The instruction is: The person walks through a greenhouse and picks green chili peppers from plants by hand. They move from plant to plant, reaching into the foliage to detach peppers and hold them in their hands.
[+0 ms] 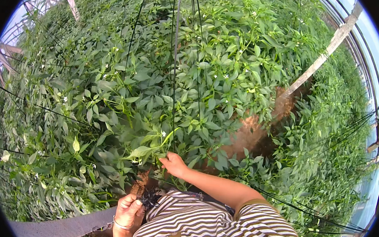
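Observation:
My left hand (127,210), with a bracelet at the wrist, is closed on a bunch of thin black ties (149,199) in front of my striped shirt. Ahead of me, my right hand (174,164) has its thumb and fingers together at a leafy pepper shoot (143,151). Foliage hides exactly where the fingertips meet the stem. A slender green pepper (170,136) and a white flower (163,134) show just above that hand. Close by, a dark vertical string (173,100) runs down into the plants.
Dense pepper plants (220,64) with white flowers surround me. Bare soil (250,133) shows at the right, where a slanted pole (325,52) stands. Dark cords (319,212) stretch across the lower right. A grey curved band (64,225) lies at lower left. Plastic sheeting (366,199) lines the right side.

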A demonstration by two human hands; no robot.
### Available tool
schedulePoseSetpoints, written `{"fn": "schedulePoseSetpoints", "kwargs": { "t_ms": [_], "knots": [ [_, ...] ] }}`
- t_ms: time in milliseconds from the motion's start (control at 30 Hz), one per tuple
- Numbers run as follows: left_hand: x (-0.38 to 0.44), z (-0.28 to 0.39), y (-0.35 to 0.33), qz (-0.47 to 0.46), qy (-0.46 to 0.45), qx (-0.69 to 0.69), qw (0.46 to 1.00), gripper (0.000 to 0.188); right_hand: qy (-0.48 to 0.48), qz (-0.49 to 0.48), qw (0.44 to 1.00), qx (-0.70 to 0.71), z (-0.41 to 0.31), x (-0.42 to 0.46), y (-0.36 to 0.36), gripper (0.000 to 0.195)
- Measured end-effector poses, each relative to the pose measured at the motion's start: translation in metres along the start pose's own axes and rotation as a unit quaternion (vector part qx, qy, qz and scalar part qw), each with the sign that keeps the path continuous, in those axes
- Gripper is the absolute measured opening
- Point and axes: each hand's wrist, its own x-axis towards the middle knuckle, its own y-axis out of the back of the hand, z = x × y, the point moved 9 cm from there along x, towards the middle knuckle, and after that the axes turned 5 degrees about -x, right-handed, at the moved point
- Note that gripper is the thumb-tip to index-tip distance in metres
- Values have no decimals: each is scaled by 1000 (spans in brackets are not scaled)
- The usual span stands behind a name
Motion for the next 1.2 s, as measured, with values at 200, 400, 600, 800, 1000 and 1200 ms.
{"fn": "schedulePoseSetpoints", "kwargs": {
  "t_ms": [200,400,600,800,1000,1200],
  "knots": [
    [8,108,-86,60,-372,529,760,8,68,-170,978,101,-90,-69,-12,47],
    [34,91,-71,20,-245,200,949,12,82,-283,955,41,-131,-94,-11,35],
    [18,120,-57,66,-270,226,934,15,286,-91,953,-44,-173,-90,50,19],
    [-4,151,-37,179,-358,402,824,14,277,-2,958,-78,-196,-91,107,15],
    [-36,173,33,378,-396,264,794,16,280,38,940,-193,-216,-90,144,15],
    [-43,172,93,423,-464,13,778,13,323,189,896,-239,-237,-97,203,18]
  ]
}}
